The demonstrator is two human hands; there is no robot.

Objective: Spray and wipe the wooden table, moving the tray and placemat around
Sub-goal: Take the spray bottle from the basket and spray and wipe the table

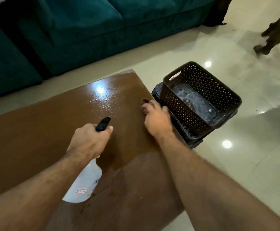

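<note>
The glossy brown wooden table (44, 124) fills the left and middle, with wet droplets (106, 100) shining near its far right corner. My left hand (87, 140) grips a white spray bottle (84, 182) by its black trigger head, nozzle aimed at the wet patch. My right hand (155, 120) rests at the table's right edge, curled over a dark maroon cloth (143, 101) that is mostly hidden under it. Right beside it is a black tray (184, 132) carrying a dark perforated basket (219, 90). A duller brown mat (136, 184) lies at the near end.
A teal sofa (86, 30) runs along the far side of the table. Shiny pale floor tiles (252, 147) surround the table. A person's legs (272, 35) stand at the top right.
</note>
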